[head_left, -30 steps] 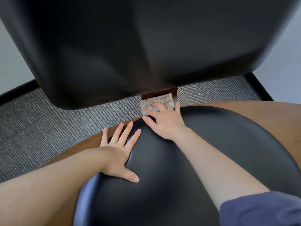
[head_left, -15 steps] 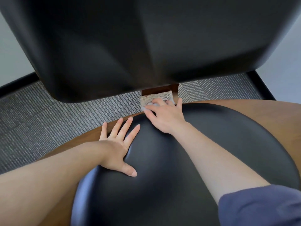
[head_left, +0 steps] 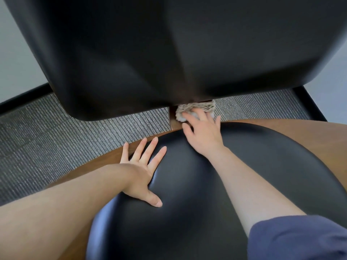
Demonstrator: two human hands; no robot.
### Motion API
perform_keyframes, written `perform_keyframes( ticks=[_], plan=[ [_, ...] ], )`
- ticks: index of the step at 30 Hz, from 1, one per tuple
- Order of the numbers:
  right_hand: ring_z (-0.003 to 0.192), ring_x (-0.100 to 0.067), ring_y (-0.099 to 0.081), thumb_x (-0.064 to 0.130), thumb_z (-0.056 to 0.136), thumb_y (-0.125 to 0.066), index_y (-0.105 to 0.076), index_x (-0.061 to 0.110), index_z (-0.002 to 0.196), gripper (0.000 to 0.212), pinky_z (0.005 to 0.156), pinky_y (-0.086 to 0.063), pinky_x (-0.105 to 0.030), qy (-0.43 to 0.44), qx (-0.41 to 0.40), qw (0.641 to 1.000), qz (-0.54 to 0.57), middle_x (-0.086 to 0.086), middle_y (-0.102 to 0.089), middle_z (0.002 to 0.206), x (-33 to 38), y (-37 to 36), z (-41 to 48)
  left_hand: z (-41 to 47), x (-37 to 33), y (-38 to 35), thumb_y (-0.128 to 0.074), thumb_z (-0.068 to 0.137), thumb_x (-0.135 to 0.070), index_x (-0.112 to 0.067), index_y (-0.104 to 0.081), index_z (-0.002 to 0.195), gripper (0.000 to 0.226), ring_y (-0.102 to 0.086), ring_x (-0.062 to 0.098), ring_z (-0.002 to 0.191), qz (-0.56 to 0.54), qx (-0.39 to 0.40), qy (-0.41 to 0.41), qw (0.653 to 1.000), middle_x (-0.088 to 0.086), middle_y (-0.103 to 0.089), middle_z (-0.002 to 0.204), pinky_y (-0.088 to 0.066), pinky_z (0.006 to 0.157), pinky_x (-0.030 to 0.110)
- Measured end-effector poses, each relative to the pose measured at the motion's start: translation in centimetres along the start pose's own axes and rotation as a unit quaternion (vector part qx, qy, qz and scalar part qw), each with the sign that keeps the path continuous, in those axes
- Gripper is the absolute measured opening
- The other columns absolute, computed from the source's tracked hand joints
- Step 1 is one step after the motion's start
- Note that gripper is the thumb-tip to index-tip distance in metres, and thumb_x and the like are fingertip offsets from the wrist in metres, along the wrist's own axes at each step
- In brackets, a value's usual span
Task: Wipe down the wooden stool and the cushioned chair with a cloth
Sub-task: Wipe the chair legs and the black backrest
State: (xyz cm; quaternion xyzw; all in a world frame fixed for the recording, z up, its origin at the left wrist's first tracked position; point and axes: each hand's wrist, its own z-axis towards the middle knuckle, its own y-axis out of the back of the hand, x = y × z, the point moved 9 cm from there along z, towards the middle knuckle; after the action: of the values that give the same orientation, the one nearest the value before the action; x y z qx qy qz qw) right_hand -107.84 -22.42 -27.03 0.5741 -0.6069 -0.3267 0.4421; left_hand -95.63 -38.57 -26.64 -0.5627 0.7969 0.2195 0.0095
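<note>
The cushioned chair fills the view: a black padded seat (head_left: 216, 194) on a brown wooden shell (head_left: 309, 136), with a black backrest (head_left: 169, 53) looming above. My right hand (head_left: 202, 134) presses a beige cloth (head_left: 195, 108) against the wooden post that joins seat and backrest, with its fingers spread over the cloth. Part of the cloth is tucked under the backrest's lower edge. My left hand (head_left: 142, 166) lies flat with fingers spread on the seat's left rear edge. The wooden stool is out of sight.
Grey ribbed carpet (head_left: 75, 139) lies behind and left of the chair, bounded by a black skirting strip (head_left: 24, 98) and a pale wall (head_left: 16, 59). A dark blue sleeve (head_left: 300, 239) covers my right upper arm.
My right hand has pushed the cloth a little farther up the post toward the backrest. The left hand stays planted on the seat.
</note>
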Motion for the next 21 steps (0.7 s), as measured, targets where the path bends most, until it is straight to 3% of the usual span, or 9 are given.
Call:
perform_keyframes(
  ticks=[2, 7, 13, 18, 21],
  plan=[
    [0.132, -0.035, -0.035, 0.042, 0.097, -0.039, -0.049, 0.038, 0.136, 0.04, 0.116, -0.003, -0.061, -0.019, -0.009, 1.0, 0.017, 0.003, -0.038, 0.143, -0.7, 0.5, 0.2, 0.0, -0.1, 0.0, -0.055, 0.065, -0.085, -0.034, 0.057, 0.107, 0.13, 0.048, 0.028, 0.131, 0.003, 0.004, -0.001, 1.0, 0.002, 0.061, 0.13, 0.02, 0.109, 0.064],
    [0.134, -0.034, -0.038, 0.04, 0.097, -0.038, -0.042, 0.035, 0.141, 0.045, 0.117, -0.006, -0.059, 0.084, -0.013, 0.996, -0.01, 0.006, -0.039, 0.146, 4.1, 0.1, -0.4, 0.1, 0.0, -0.1, -0.055, 0.064, -0.086, -0.034, 0.057, 0.107, 0.131, 0.048, 0.028, 0.131, -0.002, 0.006, -0.001, 1.0, 0.002, 0.06, 0.133, 0.019, 0.109, 0.065],
    [0.134, -0.036, -0.035, 0.037, 0.096, -0.042, -0.046, 0.032, 0.139, 0.044, 0.117, -0.006, -0.061, -0.009, -0.03, 0.999, -0.006, 0.0, -0.038, 0.142, -2.6, 1.4, 0.5, 0.2, -0.2, -0.1, -0.056, 0.064, -0.086, -0.034, 0.055, 0.11, 0.131, 0.049, 0.028, 0.131, -0.002, 0.001, -0.004, 1.0, 0.002, 0.06, 0.132, 0.019, 0.109, 0.065],
    [0.128, -0.038, -0.041, 0.038, 0.094, -0.041, -0.047, 0.029, 0.14, 0.047, 0.118, -0.011, -0.054, 0.065, -0.021, 0.998, -0.008, 0.001, -0.041, 0.144, 2.9, 0.6, 0.3, 0.1, -0.1, 0.0, -0.056, 0.063, -0.086, -0.035, 0.057, 0.107, 0.131, 0.048, 0.027, 0.131, -0.005, -0.004, -0.001, 1.0, 0.003, 0.058, 0.136, 0.02, 0.109, 0.063],
    [0.124, -0.039, -0.044, 0.035, 0.092, -0.04, -0.048, 0.028, 0.139, 0.048, 0.113, -0.022, -0.053, 0.066, -0.042, 0.997, -0.015, 0.0, -0.044, 0.141, 2.0, 0.7, 0.3, 0.1, -0.1, -0.1, -0.056, 0.062, -0.086, -0.035, 0.056, 0.108, 0.131, 0.048, 0.027, 0.131, -0.004, -0.007, -0.001, 1.0, 0.003, 0.058, 0.136, 0.02, 0.109, 0.063]
  ],
)
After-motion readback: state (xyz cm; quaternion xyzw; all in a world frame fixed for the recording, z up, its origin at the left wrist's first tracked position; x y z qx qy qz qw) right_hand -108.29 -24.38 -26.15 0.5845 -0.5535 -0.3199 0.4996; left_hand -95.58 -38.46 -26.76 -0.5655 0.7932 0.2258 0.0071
